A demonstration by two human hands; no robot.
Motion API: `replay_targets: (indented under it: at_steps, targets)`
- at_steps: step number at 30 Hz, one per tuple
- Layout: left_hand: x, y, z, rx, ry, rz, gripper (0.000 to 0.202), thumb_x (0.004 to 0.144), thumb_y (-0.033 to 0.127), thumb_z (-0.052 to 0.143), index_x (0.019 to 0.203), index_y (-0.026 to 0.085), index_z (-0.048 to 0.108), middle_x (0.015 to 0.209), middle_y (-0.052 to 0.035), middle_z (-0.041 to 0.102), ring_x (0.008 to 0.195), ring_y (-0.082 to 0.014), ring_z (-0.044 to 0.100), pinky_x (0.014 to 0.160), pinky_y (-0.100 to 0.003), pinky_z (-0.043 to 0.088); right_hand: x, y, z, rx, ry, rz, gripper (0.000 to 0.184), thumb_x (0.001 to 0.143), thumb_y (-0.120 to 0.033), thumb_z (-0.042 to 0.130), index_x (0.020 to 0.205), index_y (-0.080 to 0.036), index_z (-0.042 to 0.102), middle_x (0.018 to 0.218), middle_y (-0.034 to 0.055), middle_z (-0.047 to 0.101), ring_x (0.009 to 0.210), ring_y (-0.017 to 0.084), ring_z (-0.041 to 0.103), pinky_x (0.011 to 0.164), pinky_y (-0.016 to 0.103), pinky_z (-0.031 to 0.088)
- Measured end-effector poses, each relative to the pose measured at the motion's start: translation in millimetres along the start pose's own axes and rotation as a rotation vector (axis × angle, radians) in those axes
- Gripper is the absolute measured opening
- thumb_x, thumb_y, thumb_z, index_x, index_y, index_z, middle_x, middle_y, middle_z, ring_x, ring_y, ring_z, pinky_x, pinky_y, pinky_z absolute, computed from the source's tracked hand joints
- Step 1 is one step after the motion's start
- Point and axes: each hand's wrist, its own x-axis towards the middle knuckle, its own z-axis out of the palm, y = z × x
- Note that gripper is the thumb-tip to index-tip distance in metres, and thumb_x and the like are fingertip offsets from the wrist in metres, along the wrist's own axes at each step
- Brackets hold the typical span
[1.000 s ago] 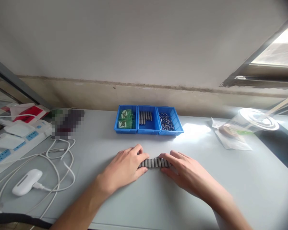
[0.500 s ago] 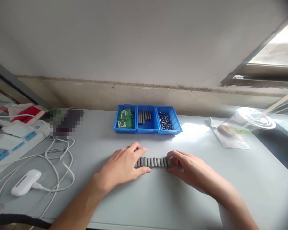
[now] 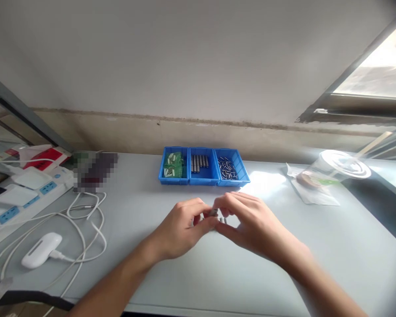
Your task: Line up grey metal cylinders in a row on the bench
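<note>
My left hand (image 3: 188, 226) pinches a short grey metal cylinder (image 3: 213, 212) between thumb and fingers. From the other side my right hand (image 3: 246, 220) closes on it too, its fingertips meeting the left ones. Below and behind the fingers lies a row of similar grey cylinders (image 3: 223, 220), mostly hidden by my hands. Farther back stands a blue bin (image 3: 203, 181) with several grey cylinders inside. To its left a blue bin (image 3: 174, 181) holds green packets with small pale pieces. The right blue bin (image 3: 234, 182) contains many small shiny metal pins.
At the left lie a white power strip (image 3: 57, 181), tangled white cables (image 3: 82, 229) and a white earphone case (image 3: 42, 250). A clear plastic cup (image 3: 330, 165) lies on its side at the right by a white paper bag (image 3: 317, 199). The wall (image 3: 185, 132) rises behind the bins.
Both hands have come together from the two ends of the cylinder row. One cylinder is now lifted between the fingers, and the hands cover most of the row.
</note>
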Motion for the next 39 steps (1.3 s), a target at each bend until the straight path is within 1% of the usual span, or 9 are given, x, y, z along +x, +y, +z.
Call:
replay_targets:
  at_steps: [4, 10, 13, 18, 25, 30, 33, 35, 39]
  targets:
    - [3.5, -6.9, -0.5, -0.078, 0.161, 0.024, 0.022, 0.102, 0.043, 0.064, 0.096, 0.024, 0.073, 0.08, 0.0041, 0.066, 0.07, -0.0103, 0.055, 0.061, -0.022, 0.041, 12.6, 0.9, 17.9, 0.003, 0.17, -0.041, 0.022, 0.097, -0.028, 0.071, 0.095, -0.023, 0.049, 0.074, -0.0051, 0.058, 0.062, 0.01, 0.051, 0.059, 0.026, 0.041]
    - [7.6, -28.0, -5.3, 0.415, 0.49, 0.283, 0.013, 0.099, 0.033, 0.071, 0.103, 0.021, 0.074, 0.092, 0.0001, 0.072, 0.081, -0.0125, 0.065, 0.069, -0.023, 0.047, -4.9, 16.2, 37.8, 0.152, 0.199, 0.118, 0.016, 0.098, -0.024, 0.066, 0.111, -0.022, 0.056, 0.083, -0.002, 0.059, 0.066, 0.011, 0.051, 0.06, 0.026, 0.043]
    - [6.4, -29.0, -4.4, 0.53, 0.495, 0.394, 0.013, 0.099, 0.031, 0.071, 0.106, 0.02, 0.073, 0.094, -0.0006, 0.072, 0.083, -0.0131, 0.067, 0.073, -0.024, 0.049, -7.5, 12.7, 40.9, 0.299, 0.169, 0.186, 0.007, 0.101, -0.028, 0.062, 0.1, -0.022, 0.059, 0.083, -0.0011, 0.058, 0.069, 0.012, 0.05, 0.062, 0.027, 0.042]
    - [4.2, -24.3, -1.0, 0.52, 0.468, 0.512, 0.017, 0.098, 0.028, 0.071, 0.113, 0.019, 0.071, 0.096, -0.0023, 0.07, 0.081, -0.0124, 0.066, 0.074, -0.023, 0.05, -2.0, 1.5, 41.7, 0.572, 0.084, 0.31, 0.032, 0.108, -0.034, 0.05, 0.08, -0.02, 0.054, 0.074, -0.0019, 0.051, 0.067, 0.012, 0.043, 0.061, 0.028, 0.037]
    - [-0.7, -20.1, -0.4, 0.352, 0.476, 0.528, 0.019, 0.09, 0.026, 0.081, 0.105, 0.022, 0.07, 0.096, -0.0006, 0.067, 0.076, -0.0099, 0.063, 0.071, -0.02, 0.049, 0.1, -11.1, 44.7, 0.972, -0.026, 0.505, 0.032, 0.105, -0.049, 0.055, 0.091, -0.02, 0.058, 0.077, -0.0018, 0.055, 0.068, 0.012, 0.046, 0.06, 0.026, 0.04]
    - [-1.7, -19.1, -0.4, 0.338, 0.515, 0.55, 0.022, 0.084, 0.024, 0.086, 0.097, 0.022, 0.069, 0.091, 0.0009, 0.067, 0.071, -0.009, 0.059, 0.068, -0.02, 0.047, -6.5, -12.8, 55.8, 0.846, 0.193, 0.391, 0.008, 0.105, -0.031, 0.056, 0.108, -0.024, 0.057, 0.089, 0.0004, 0.059, 0.067, 0.012, 0.053, 0.057, 0.026, 0.044]
    - [0.1, -15.9, 0.0, 0.168, 0.51, 0.451, 0.022, 0.083, 0.029, 0.087, 0.088, 0.021, 0.067, 0.084, 0.0023, 0.065, 0.068, -0.0085, 0.054, 0.064, -0.02, 0.043, -8.6, -7.0, 56.3, 0.58, 0.368, 0.148, 0.035, 0.097, -0.014, 0.061, 0.128, -0.028, 0.051, 0.108, 0.0047, 0.058, 0.071, 0.011, 0.055, 0.059, 0.027, 0.05]
    - [1.4, -13.6, 0.5, -0.025, 0.463, 0.277, 0.031, 0.081, 0.037, 0.089, 0.08, 0.019, 0.064, 0.077, 0.0035, 0.061, 0.065, -0.008, 0.049, 0.06, -0.02, 0.04, -7.6, -2.9, 53.2, 0.379, 0.376, -0.011, 0.049, 0.091, -0.009, 0.066, 0.134, -0.028, 0.05, 0.114, 0.0077, 0.057, 0.079, 0.014, 0.059, 0.063, 0.029, 0.053]
    - [3.1, -13.6, 2.8, -0.353, 0.311, -0.05, 0.05, 0.07, 0.05, 0.095, 0.072, 0.017, 0.056, 0.068, 0.005, 0.049, 0.062, -0.008, 0.037, 0.056, -0.022, 0.032, -2.9, 0.4, 48.1, 0.154, 0.338, -0.099, 0.04, 0.091, -0.012, 0.071, 0.126, -0.024, 0.056, 0.111, 0.0094, 0.059, 0.089, 0.019, 0.067, 0.069, 0.033, 0.059]
